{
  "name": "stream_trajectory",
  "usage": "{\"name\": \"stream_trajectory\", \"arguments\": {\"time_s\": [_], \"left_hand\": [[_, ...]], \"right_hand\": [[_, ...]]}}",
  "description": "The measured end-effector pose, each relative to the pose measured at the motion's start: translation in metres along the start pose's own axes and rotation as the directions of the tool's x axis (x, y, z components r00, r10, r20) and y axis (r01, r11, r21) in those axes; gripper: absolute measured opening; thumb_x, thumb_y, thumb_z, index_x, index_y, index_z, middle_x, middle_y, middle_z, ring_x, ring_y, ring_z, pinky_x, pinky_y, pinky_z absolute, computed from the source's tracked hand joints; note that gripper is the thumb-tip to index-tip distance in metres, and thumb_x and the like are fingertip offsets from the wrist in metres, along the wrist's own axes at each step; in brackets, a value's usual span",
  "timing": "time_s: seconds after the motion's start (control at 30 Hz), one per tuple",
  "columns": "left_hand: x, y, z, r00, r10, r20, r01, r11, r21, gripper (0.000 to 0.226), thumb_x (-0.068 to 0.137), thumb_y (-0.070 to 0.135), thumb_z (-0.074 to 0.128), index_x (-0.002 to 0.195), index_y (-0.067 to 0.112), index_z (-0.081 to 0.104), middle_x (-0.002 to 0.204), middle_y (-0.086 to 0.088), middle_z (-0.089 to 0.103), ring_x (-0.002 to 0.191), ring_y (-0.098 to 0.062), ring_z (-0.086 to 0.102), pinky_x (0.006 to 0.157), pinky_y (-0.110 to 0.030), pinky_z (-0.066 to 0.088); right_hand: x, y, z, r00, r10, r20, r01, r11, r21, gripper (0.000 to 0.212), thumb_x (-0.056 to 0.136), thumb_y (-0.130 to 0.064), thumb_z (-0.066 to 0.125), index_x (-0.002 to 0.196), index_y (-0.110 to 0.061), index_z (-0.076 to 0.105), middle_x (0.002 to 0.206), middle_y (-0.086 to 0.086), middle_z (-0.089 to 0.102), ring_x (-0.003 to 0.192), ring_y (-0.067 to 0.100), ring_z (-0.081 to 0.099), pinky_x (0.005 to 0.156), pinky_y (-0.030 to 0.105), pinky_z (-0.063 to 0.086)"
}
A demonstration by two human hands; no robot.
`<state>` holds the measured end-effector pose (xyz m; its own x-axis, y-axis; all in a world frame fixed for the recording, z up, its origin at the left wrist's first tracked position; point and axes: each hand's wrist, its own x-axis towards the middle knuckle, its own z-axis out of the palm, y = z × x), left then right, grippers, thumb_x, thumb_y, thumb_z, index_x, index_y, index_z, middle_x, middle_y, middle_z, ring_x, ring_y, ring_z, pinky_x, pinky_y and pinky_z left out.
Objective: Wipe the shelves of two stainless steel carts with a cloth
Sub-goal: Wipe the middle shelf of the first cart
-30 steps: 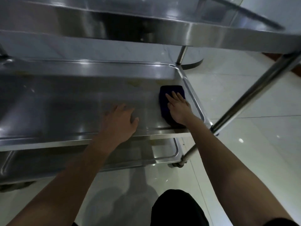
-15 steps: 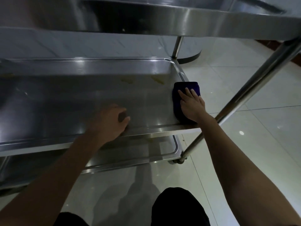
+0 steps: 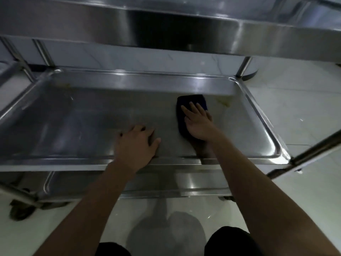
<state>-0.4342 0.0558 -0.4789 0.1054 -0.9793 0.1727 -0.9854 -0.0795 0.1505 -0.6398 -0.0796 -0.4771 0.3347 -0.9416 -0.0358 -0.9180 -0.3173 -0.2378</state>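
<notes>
On cloth (image 3: 191, 104): right hand (image 3: 198, 122), seemingly flat.

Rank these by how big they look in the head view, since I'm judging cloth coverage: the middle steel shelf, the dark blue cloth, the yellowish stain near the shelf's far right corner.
1. Middle stainless steel shelf, far the largest.
2. Dark blue folded cloth, partly hidden under the right hand.
3. Yellowish stain, the smallest.

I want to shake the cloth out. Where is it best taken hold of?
Probably the far edge of the cloth: it lies flat on the middle shelf and pokes out bare past the right hand pressing it. Come from above and pinch that edge.
</notes>
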Motion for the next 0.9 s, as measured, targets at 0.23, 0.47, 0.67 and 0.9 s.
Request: {"name": "stream_trajectory", "arguments": {"time_s": [0.23,0.47,0.67,0.9], "left_hand": [[0.001,-0.017,0.003,0.999,0.003,0.035,0.001,0.993,-0.118,0.052,0.092,0.065,0.045,0.126,0.03,0.063,0.14,0.007,0.054,0.122,-0.02,0.054,0.106,-0.047,0.036],[-0.001,-0.011,0.001,0.999,-0.023,0.032,0.028,0.99,-0.135,0.053,0.091,0.064,0.046,0.13,0.032,0.06,0.143,0.009,0.051,0.126,-0.019,0.053,0.109,-0.047,0.037],[0.007,0.009,-0.011,0.993,-0.08,0.089,0.088,0.992,-0.088,0.036,0.086,0.048,0.058,0.109,0.023,0.067,0.126,0.002,0.059,0.114,-0.024,0.058,0.098,-0.042,0.044],[0.014,0.112,-0.001,0.985,0.143,0.101,-0.118,0.968,-0.219,0.035,0.091,0.041,0.054,0.123,0.029,0.065,0.129,0.001,0.057,0.123,-0.026,0.052,0.103,-0.046,0.044]], "right_hand": [[0.05,-0.108,0.02,0.949,-0.266,0.168,0.259,0.964,0.06,0.051,0.108,-0.032,0.021,0.159,-0.036,0.013,0.168,-0.002,-0.002,0.154,0.02,-0.008,0.124,0.04,-0.001],[0.048,-0.098,0.019,0.957,-0.254,0.143,0.248,0.967,0.058,0.051,0.108,-0.034,0.02,0.159,-0.037,0.012,0.168,-0.005,-0.002,0.154,0.015,-0.008,0.123,0.038,0.001],[0.045,-0.043,0.004,0.969,-0.211,0.125,0.207,0.977,0.046,0.051,0.109,-0.032,0.021,0.159,-0.033,0.013,0.168,-0.003,-0.001,0.154,0.017,-0.007,0.125,0.042,0.002],[0.024,0.083,-0.033,1.0,-0.028,-0.005,0.028,0.997,0.067,0.051,0.107,-0.024,0.032,0.158,-0.024,0.025,0.167,0.004,0.011,0.154,0.027,0.004,0.124,0.052,0.007]]}}
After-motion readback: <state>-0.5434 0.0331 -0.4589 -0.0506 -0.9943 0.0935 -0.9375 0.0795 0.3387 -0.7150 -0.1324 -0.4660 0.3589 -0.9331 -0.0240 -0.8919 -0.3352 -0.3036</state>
